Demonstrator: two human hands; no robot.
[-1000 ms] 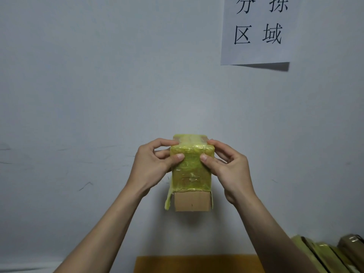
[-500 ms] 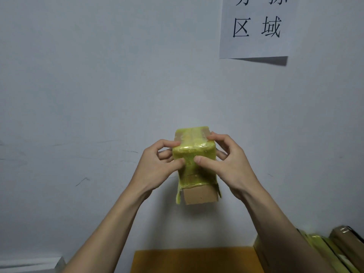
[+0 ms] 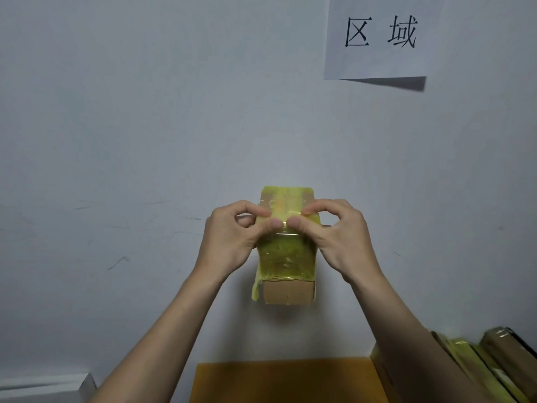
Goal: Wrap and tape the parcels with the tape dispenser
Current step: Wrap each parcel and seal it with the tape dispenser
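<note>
Thumbs have slid together at the middle of the parcel point(image 3: 286, 245), held in the air before the wall point(image 3: 145, 141). Left hand point(image 3: 232, 239) and right hand point(image 3: 337, 239) both grip it with curled fingers, pressing the yellow tape flat. Bare cardboard remains at the near end. Open room lies on every side; wrapped parcels point(image 3: 476, 362) sit low at the right.

Two hands point(image 3: 232, 237) point(image 3: 340, 237), one held parcel point(image 3: 286, 257), one wall sign point(image 3: 377, 39).
</note>
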